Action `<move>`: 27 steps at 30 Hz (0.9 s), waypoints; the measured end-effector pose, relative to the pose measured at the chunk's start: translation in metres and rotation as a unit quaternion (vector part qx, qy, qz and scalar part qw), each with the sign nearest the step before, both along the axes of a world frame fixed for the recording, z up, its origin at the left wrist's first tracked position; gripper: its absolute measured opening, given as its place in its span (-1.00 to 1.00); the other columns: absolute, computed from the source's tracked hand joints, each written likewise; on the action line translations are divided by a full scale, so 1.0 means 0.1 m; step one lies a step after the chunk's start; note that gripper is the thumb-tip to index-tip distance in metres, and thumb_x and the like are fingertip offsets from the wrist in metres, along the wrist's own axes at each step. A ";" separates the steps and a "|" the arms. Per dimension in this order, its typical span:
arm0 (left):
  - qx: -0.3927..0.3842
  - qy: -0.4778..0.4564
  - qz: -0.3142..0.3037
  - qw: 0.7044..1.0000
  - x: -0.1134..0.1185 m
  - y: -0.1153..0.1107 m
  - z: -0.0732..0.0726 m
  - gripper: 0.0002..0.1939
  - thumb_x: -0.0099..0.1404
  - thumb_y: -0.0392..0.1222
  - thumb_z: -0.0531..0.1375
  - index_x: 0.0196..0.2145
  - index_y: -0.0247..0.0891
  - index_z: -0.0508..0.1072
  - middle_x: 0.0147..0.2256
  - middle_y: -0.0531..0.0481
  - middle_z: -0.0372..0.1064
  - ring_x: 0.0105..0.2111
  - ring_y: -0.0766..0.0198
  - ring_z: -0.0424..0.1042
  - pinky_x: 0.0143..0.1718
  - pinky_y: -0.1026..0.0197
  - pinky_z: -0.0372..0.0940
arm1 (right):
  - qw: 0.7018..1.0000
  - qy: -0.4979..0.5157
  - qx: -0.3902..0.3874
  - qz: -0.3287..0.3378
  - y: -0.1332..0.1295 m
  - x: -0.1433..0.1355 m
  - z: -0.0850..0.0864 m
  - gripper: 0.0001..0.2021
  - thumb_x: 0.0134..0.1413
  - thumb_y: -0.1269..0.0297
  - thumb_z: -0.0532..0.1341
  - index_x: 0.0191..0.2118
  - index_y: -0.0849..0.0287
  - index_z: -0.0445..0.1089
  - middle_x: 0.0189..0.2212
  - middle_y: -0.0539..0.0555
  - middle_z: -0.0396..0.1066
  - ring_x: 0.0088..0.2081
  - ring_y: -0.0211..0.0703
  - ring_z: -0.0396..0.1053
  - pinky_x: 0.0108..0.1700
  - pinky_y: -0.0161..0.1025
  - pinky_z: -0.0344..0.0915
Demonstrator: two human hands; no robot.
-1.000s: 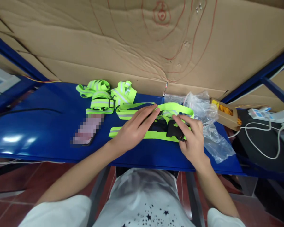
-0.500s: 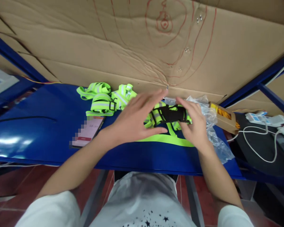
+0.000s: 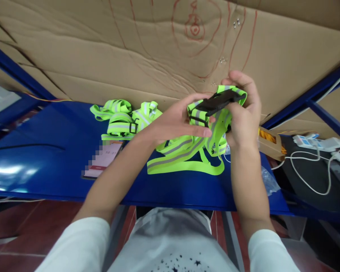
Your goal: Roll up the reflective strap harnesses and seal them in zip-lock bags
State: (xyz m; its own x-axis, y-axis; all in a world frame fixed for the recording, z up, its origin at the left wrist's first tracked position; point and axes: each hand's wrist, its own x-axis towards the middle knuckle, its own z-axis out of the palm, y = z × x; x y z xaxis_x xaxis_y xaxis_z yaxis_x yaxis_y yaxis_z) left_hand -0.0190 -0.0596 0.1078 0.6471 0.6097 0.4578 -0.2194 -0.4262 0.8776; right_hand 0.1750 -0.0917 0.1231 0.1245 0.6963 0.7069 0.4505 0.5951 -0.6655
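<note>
A neon-yellow reflective strap [image 3: 184, 147] with grey stripes is partly lifted off the table, its lower loops lying on the blue surface. On its raised part sits a black panel [image 3: 218, 101], with a black slide buckle [image 3: 198, 121] hanging below its left end. My left hand [image 3: 178, 117] grips the strap by the buckle, thumb in front and fingers behind. My right hand [image 3: 246, 113] is closed around the right end of the raised part, which hides some of its fingers. Folded reflective straps [image 3: 120, 119] lie to the left, one with a black buckle.
The blue table [image 3: 45, 151] backs onto a cardboard panel [image 3: 102, 56] with red drawn lines. A phone [image 3: 102, 160] lies left of my forearm. On the right are clear plastic [image 3: 269, 181], a small cardboard box [image 3: 272, 145], and white cables [image 3: 308, 185].
Both hands have closed on the reflective strap and lifted its black-panelled part up. My left hand, spread before, has moved right to the strap; my right hand has risen.
</note>
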 end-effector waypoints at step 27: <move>-0.073 -0.027 -0.083 0.994 -0.25 -0.10 0.18 -0.59 0.26 0.22 0.40 -0.21 -0.20 0.61 -0.38 -0.07 0.59 -0.39 -0.01 0.63 -0.19 -0.14 0.59 | 0.893 0.132 -0.273 0.331 -0.03 0.03 0.04 -0.61 -0.11 0.06 0.55 -0.19 0.14 0.56 -0.36 0.05 0.57 -0.39 -0.09 0.56 -0.28 -0.10 0.59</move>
State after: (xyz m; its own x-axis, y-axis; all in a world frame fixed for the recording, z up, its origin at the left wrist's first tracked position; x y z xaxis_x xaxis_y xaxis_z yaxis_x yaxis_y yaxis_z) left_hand -0.0437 -0.0701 0.1257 0.7208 0.5594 0.4093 -0.3243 -0.2497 0.9124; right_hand 0.1785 -0.0944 0.1274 -0.3302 0.9114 0.2457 -0.0956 0.2266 -0.9693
